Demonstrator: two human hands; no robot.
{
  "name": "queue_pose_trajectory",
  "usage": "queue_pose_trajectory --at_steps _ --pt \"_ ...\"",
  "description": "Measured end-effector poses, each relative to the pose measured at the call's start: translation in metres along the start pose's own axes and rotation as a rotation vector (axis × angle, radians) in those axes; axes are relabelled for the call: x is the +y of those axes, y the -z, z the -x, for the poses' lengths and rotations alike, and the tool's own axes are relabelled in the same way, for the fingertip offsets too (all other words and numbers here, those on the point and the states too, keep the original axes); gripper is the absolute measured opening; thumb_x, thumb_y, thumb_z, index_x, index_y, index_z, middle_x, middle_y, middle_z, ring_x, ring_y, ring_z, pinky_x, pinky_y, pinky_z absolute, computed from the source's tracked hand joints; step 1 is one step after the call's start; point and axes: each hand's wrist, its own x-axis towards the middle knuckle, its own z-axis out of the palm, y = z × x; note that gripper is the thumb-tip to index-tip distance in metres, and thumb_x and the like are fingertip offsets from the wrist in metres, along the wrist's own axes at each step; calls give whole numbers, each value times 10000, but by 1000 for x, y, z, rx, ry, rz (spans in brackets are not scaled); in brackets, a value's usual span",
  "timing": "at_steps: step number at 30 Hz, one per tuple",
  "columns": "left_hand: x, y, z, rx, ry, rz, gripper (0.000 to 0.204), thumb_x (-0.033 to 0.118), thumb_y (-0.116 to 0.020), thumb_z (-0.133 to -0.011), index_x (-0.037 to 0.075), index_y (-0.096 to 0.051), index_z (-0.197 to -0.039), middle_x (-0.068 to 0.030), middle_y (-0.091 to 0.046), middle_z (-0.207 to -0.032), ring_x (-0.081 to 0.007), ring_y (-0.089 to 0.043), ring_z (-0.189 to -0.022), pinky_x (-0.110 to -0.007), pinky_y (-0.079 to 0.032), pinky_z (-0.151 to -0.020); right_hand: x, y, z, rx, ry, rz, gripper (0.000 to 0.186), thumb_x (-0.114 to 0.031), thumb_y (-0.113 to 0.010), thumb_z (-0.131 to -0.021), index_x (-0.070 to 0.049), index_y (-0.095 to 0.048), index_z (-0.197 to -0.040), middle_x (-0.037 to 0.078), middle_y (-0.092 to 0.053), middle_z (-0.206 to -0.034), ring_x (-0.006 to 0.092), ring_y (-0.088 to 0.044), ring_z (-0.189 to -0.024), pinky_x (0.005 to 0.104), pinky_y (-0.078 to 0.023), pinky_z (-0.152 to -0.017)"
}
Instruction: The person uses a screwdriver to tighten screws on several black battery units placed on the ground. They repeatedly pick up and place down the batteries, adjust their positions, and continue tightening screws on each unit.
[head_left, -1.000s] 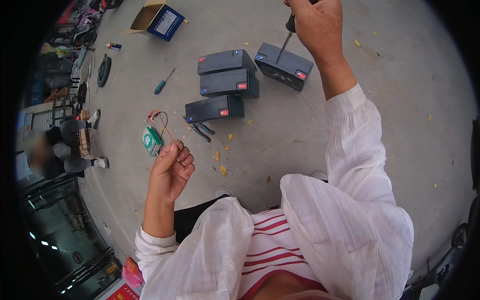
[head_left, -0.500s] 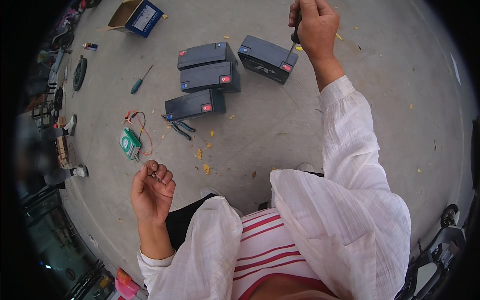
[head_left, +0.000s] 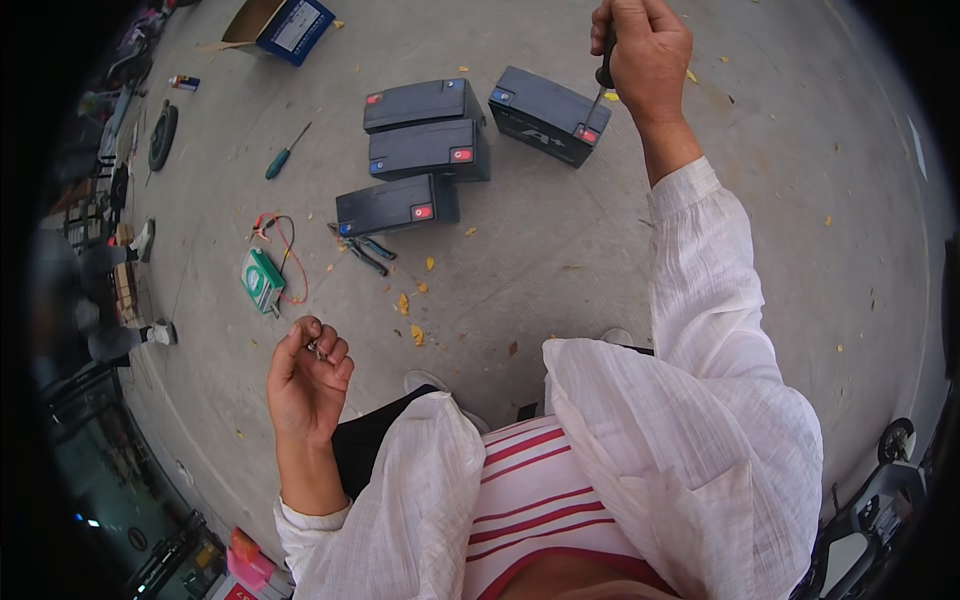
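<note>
My right hand (head_left: 645, 65) grips a black-handled screwdriver (head_left: 601, 94), its shaft reaching down to the red terminal (head_left: 587, 134) of a dark battery (head_left: 540, 105) standing apart on the right. My left hand (head_left: 310, 375) is curled palm up below the green meter-like box (head_left: 262, 282), holding small metal pieces (head_left: 318, 348), perhaps screws, in its fingers. Three more dark batteries (head_left: 420, 150) with red and blue terminals sit close together in the middle. Pliers (head_left: 365, 255) lie beside the lowest one, and red and black clip leads (head_left: 285, 240) lie by the box.
On the concrete floor (head_left: 780, 280) lie a teal screwdriver (head_left: 280, 160), a small can (head_left: 183, 82), a wheel (head_left: 162, 135) and an open carton (head_left: 290, 30). A person (head_left: 95, 300) in light shoes is at the far left. A scooter (head_left: 880, 500) stands at the lower right.
The screwdriver tip has gone from the middle of the battery's top to its red terminal. My left hand has moved down and left in the picture, and the view has shifted slightly.
</note>
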Motion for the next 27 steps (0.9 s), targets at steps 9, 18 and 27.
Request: queue_pose_trajectory --at_steps 9,18,27 --pt "3 -4 3 45 -17 -47 189 254 -534 -944 71 -495 -923 -20 -431 -796 -139 -422 -732 -258 -385 -616 -8 -11 5 -208 -78 170 351 -345 -586 -961 -81 -558 -731 -19 -516 -575 57 -454 -467 231 -358 -424" --pt "3 1 10 12 -23 -21 188 251 -530 -956 66 -499 -943 -21 -455 -794 -132 -455 -726 -248 -401 -607 40 -4 15 -463 36 1125 498 -405 -733 -810 -28 -659 -1126 193 -690 -1037 303 -679 -961 381 -544 -787" --pt "9 1 15 24 -47 -23 186 252 -535 -952 70 -496 -937 -22 -453 -795 -135 -448 -740 -248 -407 -615 89 -54 85 -994 -725 735 797 -427 -744 -773 79 -470 -1323 187 -647 -928 173 -627 -621 266 -478 -472"
